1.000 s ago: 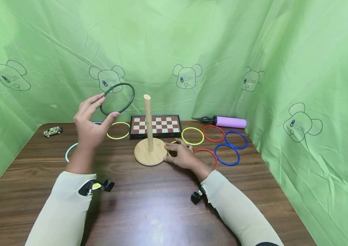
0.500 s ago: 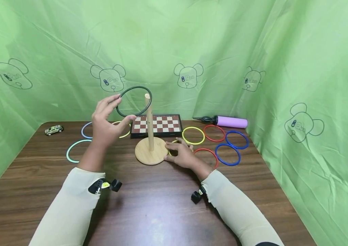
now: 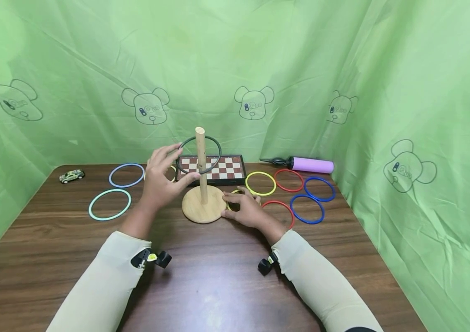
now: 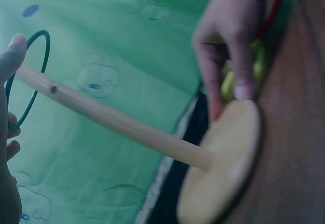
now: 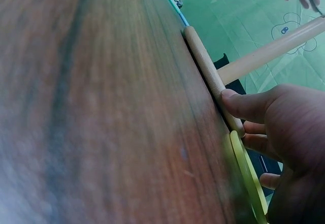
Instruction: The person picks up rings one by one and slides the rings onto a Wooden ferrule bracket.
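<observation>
My left hand (image 3: 162,180) pinches a dark green ring (image 3: 220,150) between thumb and fingertips. The ring hangs around the upper part of a wooden post (image 3: 202,161), below its top end; the left wrist view also has the post passing through the ring (image 4: 47,51). The post stands upright on a round wooden base (image 3: 195,212). At the base's right edge, my right hand (image 3: 245,210) grips the rim, with its thumb on the near side in the right wrist view. A yellow ring (image 5: 246,173) lies beside the base, partly hidden under that hand.
Behind the stand lies a chessboard (image 3: 228,168). A light blue ring (image 3: 110,175) and a turquoise ring (image 3: 89,210) lie left. Right are a yellow ring (image 3: 275,183), red ring (image 3: 302,180) and blue ring (image 3: 324,212), with a purple pump (image 3: 312,164) behind. A toy car (image 3: 71,175) sits far left.
My left hand has moved right and down with the dark green ring, from left of the post to around its upper part. The right hand has stayed at the base.
</observation>
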